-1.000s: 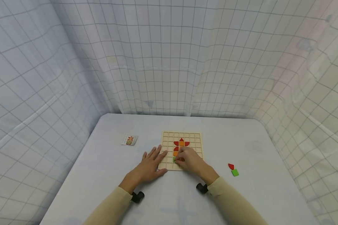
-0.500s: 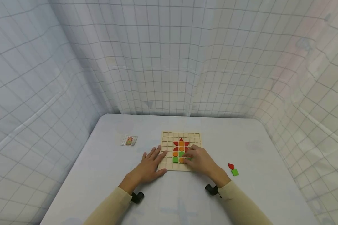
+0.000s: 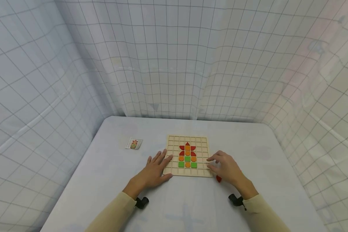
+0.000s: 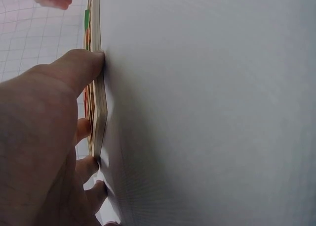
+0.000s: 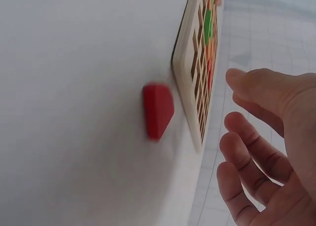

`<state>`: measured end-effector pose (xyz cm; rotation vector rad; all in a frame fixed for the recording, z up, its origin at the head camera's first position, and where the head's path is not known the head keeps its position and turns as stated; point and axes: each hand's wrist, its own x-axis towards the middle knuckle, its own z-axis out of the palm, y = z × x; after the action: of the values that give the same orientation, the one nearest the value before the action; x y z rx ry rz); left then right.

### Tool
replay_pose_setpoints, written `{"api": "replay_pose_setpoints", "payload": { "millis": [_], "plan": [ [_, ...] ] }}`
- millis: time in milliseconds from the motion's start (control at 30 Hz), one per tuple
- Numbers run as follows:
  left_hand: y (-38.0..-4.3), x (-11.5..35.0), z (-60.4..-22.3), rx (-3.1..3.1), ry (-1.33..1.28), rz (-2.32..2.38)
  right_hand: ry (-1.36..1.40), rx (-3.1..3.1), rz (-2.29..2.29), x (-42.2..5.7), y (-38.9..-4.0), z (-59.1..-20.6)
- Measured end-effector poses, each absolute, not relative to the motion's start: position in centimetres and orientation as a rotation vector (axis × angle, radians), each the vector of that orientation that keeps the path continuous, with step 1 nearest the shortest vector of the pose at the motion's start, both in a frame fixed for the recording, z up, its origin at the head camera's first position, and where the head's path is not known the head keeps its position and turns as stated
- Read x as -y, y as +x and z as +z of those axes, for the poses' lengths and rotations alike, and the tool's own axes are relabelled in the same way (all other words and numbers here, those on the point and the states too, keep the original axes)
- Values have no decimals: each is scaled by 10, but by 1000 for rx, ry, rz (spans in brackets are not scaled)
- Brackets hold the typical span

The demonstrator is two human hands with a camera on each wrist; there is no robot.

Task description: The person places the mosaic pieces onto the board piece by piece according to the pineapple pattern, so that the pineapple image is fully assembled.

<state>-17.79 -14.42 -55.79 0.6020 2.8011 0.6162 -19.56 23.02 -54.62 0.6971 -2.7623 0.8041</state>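
Note:
A wooden grid board (image 3: 203, 172) lies on the table, holding a figure of red, orange and green pieces, with a red triangle (image 3: 187, 144) at its top. My left hand (image 3: 152, 172) rests spread at the board's left edge; in the left wrist view its thumb (image 4: 81, 67) touches the board's side. Just past the board's right edge is my right hand (image 3: 227, 167), fingers loosely bent and apart, nothing seen between them. A red piece (image 3: 218, 178) sits beneath it by the board's near right corner; this red piece (image 5: 158, 111) looks blurred in the right wrist view.
A small card (image 3: 134, 144) with a printed figure on a grid lies left of the board. White gridded curtains (image 3: 174, 64) surround the table (image 3: 119, 129) at the back and both sides.
My right hand has moved right, off the board, uncovering the figure's right side. A red piece now shows by the near right corner; the loose green square is out of sight. The left hand stays.

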Motion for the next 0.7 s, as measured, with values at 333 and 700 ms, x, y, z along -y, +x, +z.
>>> {"api": "replay_pose_setpoints", "payload": {
  "millis": [333,700],
  "plan": [
    [-177,144,-554,-2796,598,616,592,2784,776,-277,-178,-546],
    [-177,144,-558,-2800,591,620,479,2815,753,-322,-160,-555]
  ]
}}
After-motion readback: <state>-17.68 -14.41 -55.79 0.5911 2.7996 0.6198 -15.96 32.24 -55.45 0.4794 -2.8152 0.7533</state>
